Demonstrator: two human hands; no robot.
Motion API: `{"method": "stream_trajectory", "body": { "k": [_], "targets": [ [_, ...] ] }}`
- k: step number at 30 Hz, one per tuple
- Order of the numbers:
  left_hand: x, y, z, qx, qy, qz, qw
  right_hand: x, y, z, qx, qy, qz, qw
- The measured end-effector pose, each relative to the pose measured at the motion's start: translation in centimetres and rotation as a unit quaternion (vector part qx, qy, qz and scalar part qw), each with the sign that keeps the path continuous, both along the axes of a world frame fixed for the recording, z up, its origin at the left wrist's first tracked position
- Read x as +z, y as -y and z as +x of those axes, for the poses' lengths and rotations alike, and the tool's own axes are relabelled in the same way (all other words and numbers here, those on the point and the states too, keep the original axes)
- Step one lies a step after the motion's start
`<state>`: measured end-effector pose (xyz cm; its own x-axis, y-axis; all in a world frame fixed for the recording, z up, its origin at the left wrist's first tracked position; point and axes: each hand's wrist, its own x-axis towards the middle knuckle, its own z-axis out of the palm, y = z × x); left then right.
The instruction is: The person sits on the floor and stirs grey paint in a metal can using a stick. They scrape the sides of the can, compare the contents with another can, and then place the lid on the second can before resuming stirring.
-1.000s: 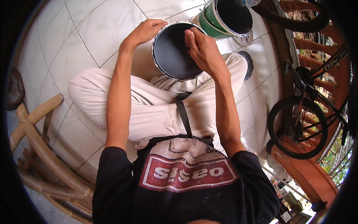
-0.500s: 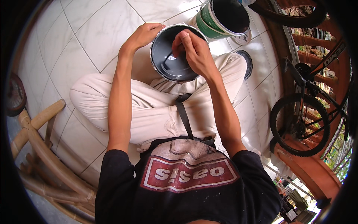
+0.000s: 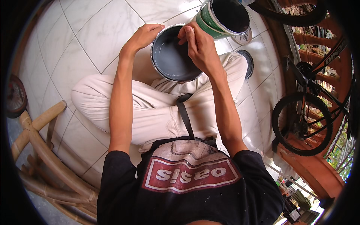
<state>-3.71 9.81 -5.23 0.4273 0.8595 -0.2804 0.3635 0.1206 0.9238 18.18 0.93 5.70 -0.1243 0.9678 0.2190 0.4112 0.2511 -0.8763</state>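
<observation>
A bucket of grey paint (image 3: 170, 62) stands on the floor between my crossed legs, its rim (image 3: 152, 60) smeared with paint. My left hand (image 3: 148, 33) grips the far left part of that rim, fingers closed together over it. Above the right side of the opening, my right hand (image 3: 198, 45) is closed, thumb pressed against the curled fingers. Whatever it holds is hidden behind the hand. Curved streaks mark the paint's surface. Just beyond, at the far right, is a green and white bucket (image 3: 206, 23) with dark contents.
A dark round lid (image 3: 246, 64) lies beside my right knee, and a pale lid (image 3: 243, 37) is by the green bucket. On the right a bicycle (image 3: 303, 122) leans near an orange railing (image 3: 315, 77). Bamboo furniture (image 3: 52, 155) and a small wheel (image 3: 15, 95) are at left.
My right hand has moved up and slightly right over the bucket. The dark streak seen in the paint before no longer shows. My left hand stays on the rim.
</observation>
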Motion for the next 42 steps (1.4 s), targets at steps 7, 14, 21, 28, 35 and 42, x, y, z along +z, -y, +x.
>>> {"method": "stream_trajectory", "body": {
  "k": [7, 14, 21, 28, 35, 42],
  "targets": [
    [0.1, 0.1, 0.1, 0.006, 0.007, 0.007, 1.0, 0.5, 2.7, -1.2, 0.11, 0.038, -0.146, 0.982],
    [0.4, 0.4, 0.2, 0.024, -0.011, -0.01, 1.0, -0.2, 0.0, 0.7, 0.014, 0.108, 0.016, 0.994],
    [0.2, 0.0, 0.2, 0.009, 0.005, 0.005, 1.0, -0.2, 1.3, -1.7, 0.033, -0.081, -0.106, 0.99],
    [1.2, 0.4, 0.3, 0.012, -0.031, -0.016, 0.999, 1.0, 1.6, -0.3, 0.062, 0.149, -0.111, 0.981],
    [2.3, 0.9, 0.3, 0.017, -0.042, -0.008, 0.999, 0.8, 0.6, -0.7, -0.03, 0.095, -0.039, 0.994],
    [1.7, 1.3, 1.1, 0.053, -0.067, 0.003, 0.996, 2.0, 2.5, -2.5, 0.076, 0.02, -0.183, 0.98]
  ]
}}
